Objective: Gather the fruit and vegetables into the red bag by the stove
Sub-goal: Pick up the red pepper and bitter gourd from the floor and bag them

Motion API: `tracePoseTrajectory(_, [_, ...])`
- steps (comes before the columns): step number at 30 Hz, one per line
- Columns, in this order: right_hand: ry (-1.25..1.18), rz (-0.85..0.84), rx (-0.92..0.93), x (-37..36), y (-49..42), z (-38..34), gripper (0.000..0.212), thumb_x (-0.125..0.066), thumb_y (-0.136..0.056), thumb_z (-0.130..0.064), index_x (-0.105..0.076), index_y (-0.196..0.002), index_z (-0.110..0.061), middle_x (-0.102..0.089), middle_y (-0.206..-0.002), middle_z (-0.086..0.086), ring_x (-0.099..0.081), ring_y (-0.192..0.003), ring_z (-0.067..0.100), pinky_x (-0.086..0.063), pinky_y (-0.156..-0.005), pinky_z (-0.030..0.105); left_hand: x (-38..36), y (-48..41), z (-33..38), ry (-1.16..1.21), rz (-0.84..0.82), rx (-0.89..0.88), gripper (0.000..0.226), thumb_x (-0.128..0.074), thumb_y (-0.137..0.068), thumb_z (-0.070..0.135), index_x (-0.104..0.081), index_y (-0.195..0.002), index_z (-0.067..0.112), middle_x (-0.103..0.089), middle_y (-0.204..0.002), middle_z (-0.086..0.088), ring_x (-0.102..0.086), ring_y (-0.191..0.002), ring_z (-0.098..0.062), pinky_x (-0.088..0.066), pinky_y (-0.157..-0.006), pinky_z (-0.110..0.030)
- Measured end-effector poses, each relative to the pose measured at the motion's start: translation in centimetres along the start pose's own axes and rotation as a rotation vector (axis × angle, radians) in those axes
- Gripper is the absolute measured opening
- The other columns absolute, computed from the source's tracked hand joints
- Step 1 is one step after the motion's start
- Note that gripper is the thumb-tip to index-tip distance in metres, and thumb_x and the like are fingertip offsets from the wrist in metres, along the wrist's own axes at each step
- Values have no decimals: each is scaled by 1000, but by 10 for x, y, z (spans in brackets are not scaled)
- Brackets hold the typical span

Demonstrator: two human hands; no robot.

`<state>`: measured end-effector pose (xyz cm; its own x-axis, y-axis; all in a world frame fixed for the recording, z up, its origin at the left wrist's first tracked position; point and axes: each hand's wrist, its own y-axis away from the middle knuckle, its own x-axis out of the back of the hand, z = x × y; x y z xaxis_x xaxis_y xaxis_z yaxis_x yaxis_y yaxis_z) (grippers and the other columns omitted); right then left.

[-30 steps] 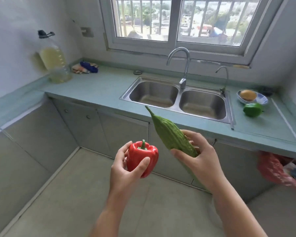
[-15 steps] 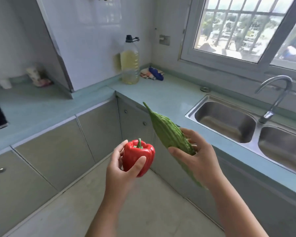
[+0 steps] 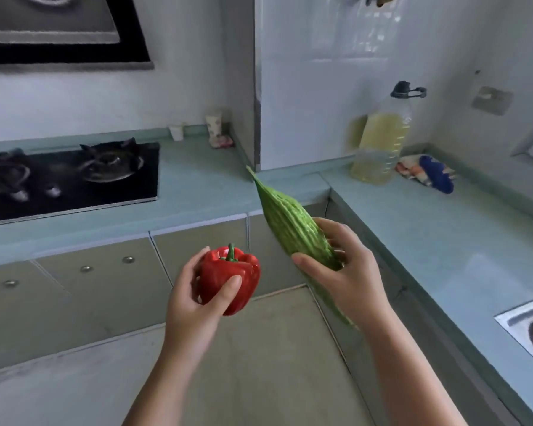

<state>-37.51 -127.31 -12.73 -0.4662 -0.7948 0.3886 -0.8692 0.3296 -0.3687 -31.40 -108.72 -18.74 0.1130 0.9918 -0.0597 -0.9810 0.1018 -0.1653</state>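
My left hand (image 3: 194, 305) grips a glossy red bell pepper (image 3: 230, 276), stem up, in front of the cabinet doors. A long ridged green bitter gourd (image 3: 290, 224) is held around its middle by my right hand (image 3: 343, 272), its pointed tip slanting up and left toward the counter corner. Both are carried above the floor, clear of the counter. The black gas stove (image 3: 71, 176) sits in the counter at the left. No red bag shows in this view.
A teal L-shaped counter (image 3: 428, 241) wraps the corner. On it stand a large oil bottle (image 3: 382, 139), a coloured cloth (image 3: 428, 172) and small cups (image 3: 214, 126) near the wall. A sink's edge (image 3: 526, 327) shows at the right. A range hood (image 3: 59, 29) hangs over the stove.
My view has swung left from the sink and window to the stove corner. The green pepper, the plate and the red bag have left the view. Both hands still hold their vegetables.
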Motion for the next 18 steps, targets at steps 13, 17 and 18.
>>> tracePoseTrajectory(13, [-63,-408,167,-128,-124,15,49,-77,-69,-20,-50,-95,-52,-58,-95,-8,-54,-91,5,-41,-77,14,74,-60,-10,-76,465,30,69,-72,-49,50,-54,-113,30,-59,-113,9,-61,-93,4,-49,-66,-12])
tracePoseTrajectory(17, [-84,-512,190,-186,-131,1,48,-77,-68,-19,-51,-96,-48,-57,-94,-8,-50,-89,-1,-36,-74,6,123,-64,-16,-87,584,41,66,-73,-47,50,-54,-109,35,-58,-112,11,-60,-92,6,-48,-65,-10])
tracePoseTrajectory(18, [-89,-534,191,-202,-131,-4,47,-77,-68,-18,-52,-96,-47,-57,-94,-7,-50,-87,-3,-36,-73,5,137,-66,-18,-87,612,48,65,-73,-47,50,-54,-108,36,-58,-112,11,-60,-91,6,-48,-65,-10])
